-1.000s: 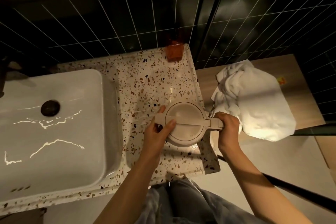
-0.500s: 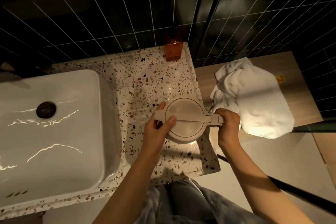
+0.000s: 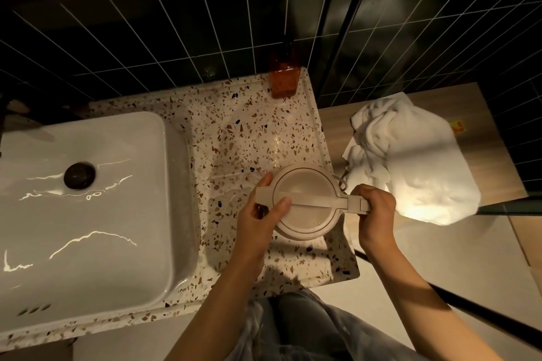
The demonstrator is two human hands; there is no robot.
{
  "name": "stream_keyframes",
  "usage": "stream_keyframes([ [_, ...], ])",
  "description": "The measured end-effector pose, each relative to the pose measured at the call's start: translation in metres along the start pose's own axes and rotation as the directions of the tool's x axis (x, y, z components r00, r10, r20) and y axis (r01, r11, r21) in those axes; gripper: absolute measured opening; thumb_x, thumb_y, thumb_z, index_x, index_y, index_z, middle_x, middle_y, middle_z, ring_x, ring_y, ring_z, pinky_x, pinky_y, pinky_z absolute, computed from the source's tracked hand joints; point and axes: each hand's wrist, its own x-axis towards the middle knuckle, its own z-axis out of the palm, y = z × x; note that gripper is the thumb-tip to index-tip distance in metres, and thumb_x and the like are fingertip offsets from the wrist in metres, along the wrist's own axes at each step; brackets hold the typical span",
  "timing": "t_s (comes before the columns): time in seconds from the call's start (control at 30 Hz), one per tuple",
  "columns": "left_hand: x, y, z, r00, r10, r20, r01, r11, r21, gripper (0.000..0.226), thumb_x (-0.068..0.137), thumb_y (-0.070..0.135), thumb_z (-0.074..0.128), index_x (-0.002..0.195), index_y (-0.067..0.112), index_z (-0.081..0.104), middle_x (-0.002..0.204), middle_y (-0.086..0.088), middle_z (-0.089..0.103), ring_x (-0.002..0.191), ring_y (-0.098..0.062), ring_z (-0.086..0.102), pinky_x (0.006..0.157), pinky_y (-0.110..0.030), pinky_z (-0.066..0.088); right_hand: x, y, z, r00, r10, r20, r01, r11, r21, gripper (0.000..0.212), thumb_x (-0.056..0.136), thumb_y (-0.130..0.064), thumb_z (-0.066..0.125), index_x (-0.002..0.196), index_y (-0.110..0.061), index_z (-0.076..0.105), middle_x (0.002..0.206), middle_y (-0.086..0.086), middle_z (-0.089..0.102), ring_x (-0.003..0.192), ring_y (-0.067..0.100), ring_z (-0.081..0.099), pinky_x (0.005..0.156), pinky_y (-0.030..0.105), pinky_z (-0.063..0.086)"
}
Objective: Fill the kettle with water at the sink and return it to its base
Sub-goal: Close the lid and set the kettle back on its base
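While the sink point(image 3: 88, 199) lies to the left, a person steadies the kettle point(image 3: 305, 202) near the bench's point(image 3: 249, 132) front right corner: right hand point(image 3: 377, 214) closed on the handle, left hand point(image 3: 261, 214) cupping the spout side, thumb over the lid (seemingly shut). Filling appears next: open it, carry it sinkward.

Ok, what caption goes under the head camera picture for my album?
Both hands, left and right, hold a beige kettle on the terrazzo counter beside the sink.
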Motion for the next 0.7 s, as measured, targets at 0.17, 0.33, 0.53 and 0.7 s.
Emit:
stream_keyframes([
  [0.17,0.004,0.003,-0.002,1.000,0.003,-0.027,-0.004,0.998,-0.055,0.058,0.085,0.012,0.070,0.139,0.024,0.051,0.128,0.011,0.064,0.105,0.009,0.064,0.078,-0.007,0.050,0.004,0.000,0.009,0.999,-0.043,0.004,0.043,0.993,-0.109,0.033,0.080,0.008,0.043,0.057,-0.012,0.056,0.039,-0.010,0.050,0.043,0.002,0.044,0.048,0.013,0.034],
  [0.33,0.015,0.008,-0.002,1.000,0.019,-0.024,-0.020,0.999,-0.044,0.059,0.085,0.016,0.070,0.141,0.023,0.051,0.129,0.010,0.062,0.105,0.010,0.063,0.079,-0.008,0.050,0.008,-0.003,0.016,0.998,-0.068,-0.015,0.065,0.987,-0.145,0.031,0.081,0.008,0.043,0.057,-0.007,0.054,0.038,-0.012,0.047,0.042,0.001,0.042,0.047,0.012,0.032],
  [0.53,0.024,0.010,0.006,1.000,0.018,-0.001,-0.018,0.999,-0.036,0.058,0.085,0.019,0.072,0.140,0.023,0.053,0.132,0.004,0.063,0.107,0.005,0.063,0.079,-0.010,0.051,0.018,-0.003,0.011,0.996,-0.001,-0.092,0.000,1.000,-0.009,0.035,0.064,-0.023,0.052,0.054,0.010,0.046,0.047,0.008,0.039,0.060,0.034,0.038,0.056,0.044,0.033],
  [0.7,0.021,0.009,0.010,1.000,0.004,0.010,-0.004,0.999,-0.047,0.056,0.085,0.019,0.072,0.138,0.026,0.054,0.125,0.009,0.066,0.107,0.004,0.064,0.078,-0.010,0.051,0.013,-0.004,0.008,0.988,0.055,-0.145,-0.053,0.998,0.018,0.036,0.060,-0.026,0.054,0.051,0.007,0.043,0.041,-0.004,0.038,0.063,0.035,0.034,0.060,0.045,0.032],
])
